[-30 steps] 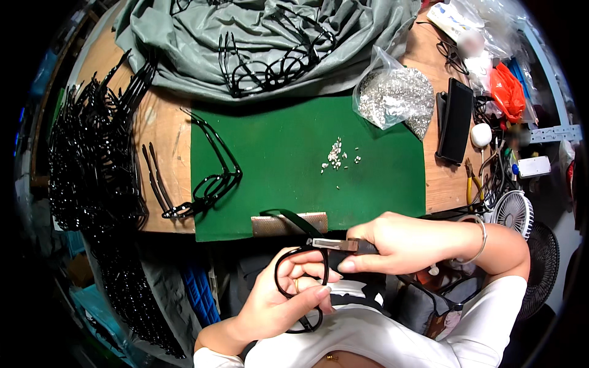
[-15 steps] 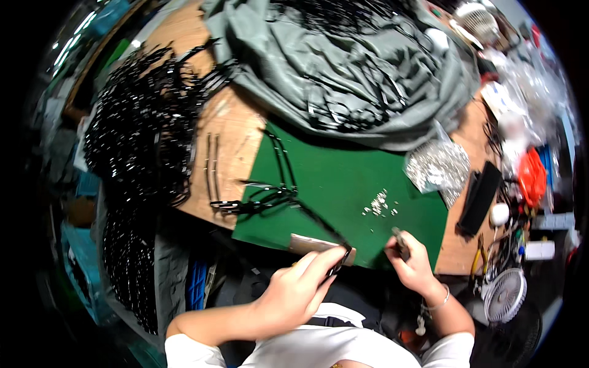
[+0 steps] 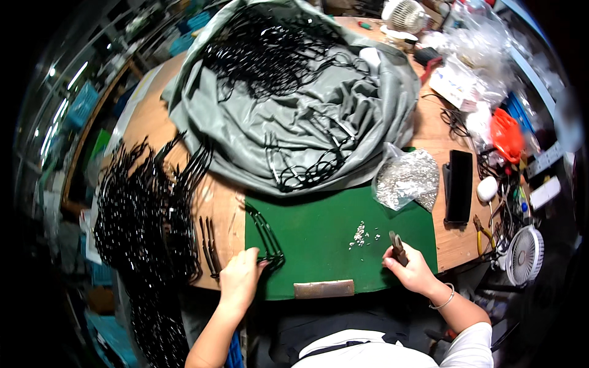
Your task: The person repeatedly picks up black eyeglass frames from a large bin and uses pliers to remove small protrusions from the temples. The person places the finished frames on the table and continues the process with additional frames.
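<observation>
A: Black thin plastic eyeglass frames (image 3: 265, 236), a small stack at the nine o'clock edge of the green rectangular cutting mat (image 3: 331, 236). The left hand (image 3: 238, 281) lies on their near end, fingers curled down onto them.

B: How would they handle?

A: Light and springy, I'd judge, with slender arms that could snap or tangle. Best taken at the front rim, not by an arm tip.

B: And the other hand?

A: The right hand (image 3: 412, 270), at four o'clock on the mat, is closed around a small dark hand tool (image 3: 397, 246), its tip toward the scatter of tiny silver metal parts (image 3: 358, 234).

B: Counts?

A: One mat, one clear bag of silver parts (image 3: 406, 179), one grey cloth (image 3: 294, 116) heaped with frames at twelve o'clock, one big pile of black frames (image 3: 144, 214) at nine. Individual frames are too many and tangled to count.
</observation>
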